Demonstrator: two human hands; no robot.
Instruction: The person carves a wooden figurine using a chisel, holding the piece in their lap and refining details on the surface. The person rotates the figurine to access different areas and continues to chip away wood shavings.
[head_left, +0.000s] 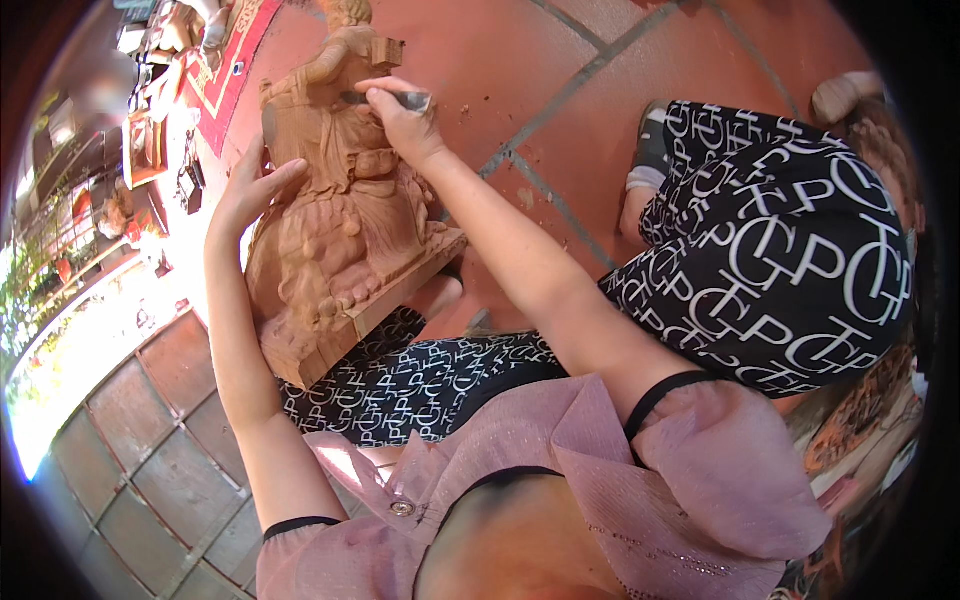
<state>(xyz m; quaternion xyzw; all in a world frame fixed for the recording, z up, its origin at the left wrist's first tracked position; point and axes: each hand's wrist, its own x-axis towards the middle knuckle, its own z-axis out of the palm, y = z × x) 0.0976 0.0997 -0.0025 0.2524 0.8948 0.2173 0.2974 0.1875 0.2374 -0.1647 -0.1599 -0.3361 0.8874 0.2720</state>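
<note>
A carved wooden statue (330, 200) of a robed figure, reddish-brown, leans across my lap with its flat base (380, 305) toward me. My left hand (262, 185) grips its left side, the thumb lying over the front and the fingers partly hidden behind the edge. On the upper part of the carving, my right hand (408, 125) is closed around a small hand tool (412, 101), dark and silvery. The tool's tip is near the figure's chest; its exact kind is too small to make out.
Red floor tiles (540, 60) with grey joints lie beyond the statue. My bent knee in black-and-white patterned trousers (780, 240) rises at the right. A red patterned mat (225, 90) and assorted objects line the far left. More carved wood (850, 430) stands at the right edge.
</note>
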